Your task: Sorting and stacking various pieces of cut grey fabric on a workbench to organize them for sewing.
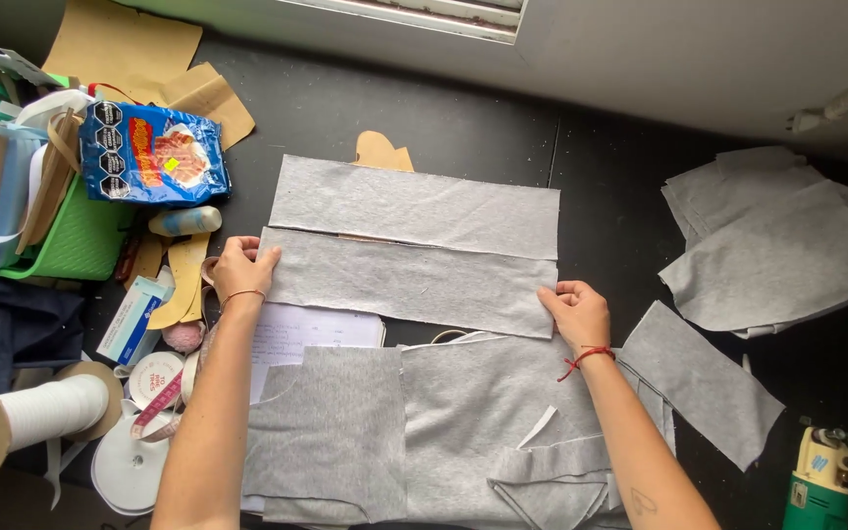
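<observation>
Two long grey fabric strips lie side by side on the black table (483, 137). My left hand (240, 267) presses the left end of the nearer strip (409, 282). My right hand (575, 312), with a red cord bracelet at the wrist, pinches that strip's right end. The farther strip (414, 207) lies just beyond it, over a tan paper pattern piece (382, 152). More cut grey fabric pieces (414, 432) lie between my forearms, close to me.
A green tray (76, 245) with tapes and a blue snack bag (152, 153) sits at the left. White tape rolls (46, 410) and a measuring tape (159, 402) lie near the left edge. A grey fabric pile (782, 245) lies right; a green-and-yellow cutting tool (821, 476) at bottom right.
</observation>
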